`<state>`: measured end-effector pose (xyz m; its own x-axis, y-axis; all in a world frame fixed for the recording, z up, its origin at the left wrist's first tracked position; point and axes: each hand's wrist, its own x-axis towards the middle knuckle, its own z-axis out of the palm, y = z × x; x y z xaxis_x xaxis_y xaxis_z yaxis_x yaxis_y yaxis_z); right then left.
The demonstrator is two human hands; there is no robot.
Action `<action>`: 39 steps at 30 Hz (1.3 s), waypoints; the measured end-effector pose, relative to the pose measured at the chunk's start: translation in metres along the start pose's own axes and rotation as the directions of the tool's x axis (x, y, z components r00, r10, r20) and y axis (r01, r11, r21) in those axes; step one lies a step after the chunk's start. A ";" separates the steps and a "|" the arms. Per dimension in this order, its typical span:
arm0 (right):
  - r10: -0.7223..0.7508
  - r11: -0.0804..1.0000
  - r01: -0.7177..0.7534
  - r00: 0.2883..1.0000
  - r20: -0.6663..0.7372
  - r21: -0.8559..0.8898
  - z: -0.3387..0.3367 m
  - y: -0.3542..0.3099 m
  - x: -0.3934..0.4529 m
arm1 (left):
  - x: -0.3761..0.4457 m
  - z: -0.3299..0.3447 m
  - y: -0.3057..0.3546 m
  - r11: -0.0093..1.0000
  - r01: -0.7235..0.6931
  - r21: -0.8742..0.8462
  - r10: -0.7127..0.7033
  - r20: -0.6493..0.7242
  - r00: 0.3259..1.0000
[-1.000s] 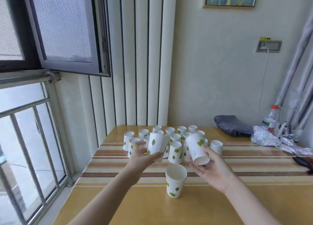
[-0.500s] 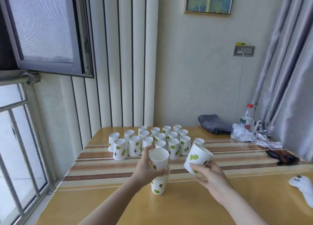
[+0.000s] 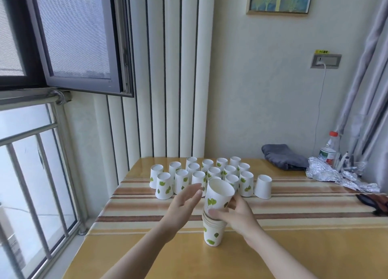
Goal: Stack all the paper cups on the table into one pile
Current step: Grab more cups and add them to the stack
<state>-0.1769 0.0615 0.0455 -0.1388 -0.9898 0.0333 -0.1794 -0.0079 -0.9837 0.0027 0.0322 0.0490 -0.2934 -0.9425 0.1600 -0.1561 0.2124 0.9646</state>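
A short pile of white paper cups with green leaf prints (image 3: 213,231) stands upright near the table's front middle. My right hand (image 3: 237,214) holds a tilted paper cup (image 3: 218,197), its base entering the pile's top. My left hand (image 3: 184,203) hovers open just left of that cup, fingers spread, touching nothing. Behind them, several upside-down cups (image 3: 210,173) stand clustered in rows. One more upside-down cup (image 3: 262,186) sits apart at the cluster's right.
The wooden table (image 3: 294,247) carries a striped runner (image 3: 304,205). At the back right lie a folded grey cloth (image 3: 282,156), crumpled foil (image 3: 336,175), a plastic bottle (image 3: 329,150) and a dark object (image 3: 375,202) at the right edge. A window with railing is at left.
My left hand let go of the cup it set into the pile and drew back open. My right hand brought its cup leftward onto the pile's top.
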 end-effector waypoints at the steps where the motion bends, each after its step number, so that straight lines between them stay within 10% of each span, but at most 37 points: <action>1: -0.004 1.000 0.004 1.000 -0.002 -0.029 0.001 0.003 0.000 | 0.000 0.001 0.000 1.000 -0.001 0.002 0.001 -0.002 1.000; 17: -0.017 0.986 0.027 0.998 0.066 -0.163 -0.016 0.020 0.002 | 0.013 0.025 -0.031 1.000 -0.006 0.008 0.006 0.013 1.000; 22: -0.032 0.989 0.019 0.995 -0.095 -0.143 -0.036 0.010 0.033 | 0.052 -0.029 -0.032 0.990 0.037 0.136 0.007 -0.312 0.950; 28: -0.008 0.960 -0.021 0.995 -0.103 -0.278 -0.050 0.017 0.078 | 0.104 -0.094 -0.054 0.766 0.334 0.549 -0.106 -0.404 0.908; 39: 0.029 0.624 -0.073 0.997 -0.070 -0.778 -0.052 0.025 0.147 | 0.148 -0.094 -0.082 0.485 0.244 0.840 -0.044 -0.256 0.966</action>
<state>-0.2528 -0.0767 0.0350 -0.2120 -0.9771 0.0174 -0.8599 0.1780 -0.4785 0.0606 -0.1488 0.0130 -0.0352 -0.9855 0.1662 -0.9392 0.0895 0.3315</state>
